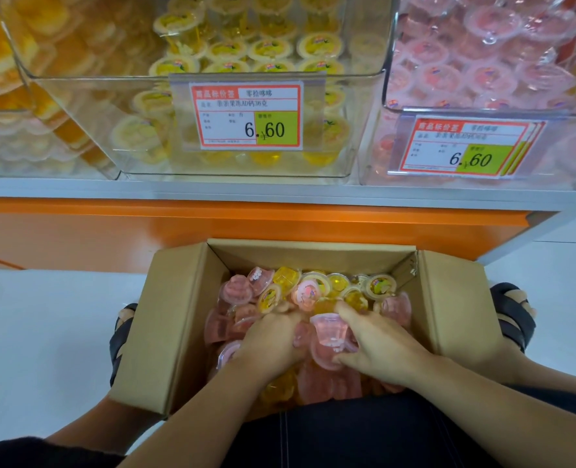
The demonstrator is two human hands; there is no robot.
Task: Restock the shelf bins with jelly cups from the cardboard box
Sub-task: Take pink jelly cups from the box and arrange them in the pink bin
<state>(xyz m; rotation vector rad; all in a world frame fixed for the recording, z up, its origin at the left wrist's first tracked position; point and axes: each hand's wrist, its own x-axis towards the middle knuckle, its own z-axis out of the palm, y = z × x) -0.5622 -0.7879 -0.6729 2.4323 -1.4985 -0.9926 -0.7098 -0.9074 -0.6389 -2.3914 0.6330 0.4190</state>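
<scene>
Cardboard box [178, 332] on the floor, flaps open, set between the person's feet, close against the shelf base. Inside, a loose heap of jelly cups [313, 288], pink and yellow mixed, lying at all angles. Both hands down in the heap. Right hand [377, 349] curled round a pink cup [330, 329], thumb under, forefinger over; more pink cups pressed against the palm. Left hand [273, 336] palm-down just beside it, fingers bent into the pile and blurred; cannot tell if it grips anything. Black sandals at either side of the box, left sandal [121, 336] and right sandal [512, 315]. White tiled floor [43, 315]. Above the box an orange base panel [111, 231], then a grey shelf ledge [178, 190]. On the ledge, clear bins: middle bin [340, 157] holds yellow cups, partly full; right bin [566, 157] holds pink cups. Each has a front price tag reading 6.60, middle tag [246, 116] and right tag [465, 148].
</scene>
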